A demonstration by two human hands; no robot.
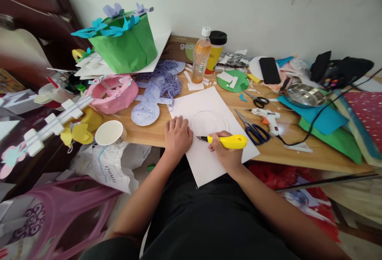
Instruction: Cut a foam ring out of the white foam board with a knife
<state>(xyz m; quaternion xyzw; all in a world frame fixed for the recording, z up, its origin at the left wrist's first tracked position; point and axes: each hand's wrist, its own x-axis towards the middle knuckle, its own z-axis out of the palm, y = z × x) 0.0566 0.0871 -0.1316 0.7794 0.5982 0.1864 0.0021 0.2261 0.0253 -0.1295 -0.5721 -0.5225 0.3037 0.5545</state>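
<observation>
A white board lies over the table's front edge, with a round outline marked on it. My right hand is closed around a yellow utility knife, whose dark blade points left and meets the board at the lower left of the outline. My left hand lies flat on the board's left part, its fingers stretched forward beside the blade tip. Right of the board are dark-handled scissors, a smaller pair of scissors and a white glue gun with a black cord.
At the back stand a drink bottle and a yellow cup. Leftward are a green paper basket, a pink paper ring and a paper cup. A metal bowl and phone lie rightward.
</observation>
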